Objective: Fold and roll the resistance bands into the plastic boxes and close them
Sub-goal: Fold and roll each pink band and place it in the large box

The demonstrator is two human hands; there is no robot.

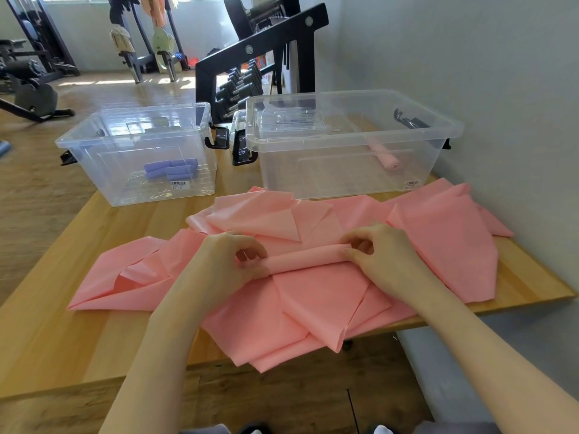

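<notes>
Several loose pink resistance bands (438,233) lie heaped across the wooden table (62,324). In the middle of the heap one pink band is partly rolled into a tube (305,256). My left hand (232,261) grips the tube's left end and my right hand (379,252) pinches its right end. The left clear plastic box (94,142) stands open with rolled purple bands (172,169) inside. The right clear box (438,133) holds one rolled pink band (385,156).
Clear lids lie inside or behind the boxes; black latches hang at the box ends. A grey wall runs along the table's right side. A black dumbbell rack (250,57) and gym machines stand behind. Some bands hang over the table's near edge.
</notes>
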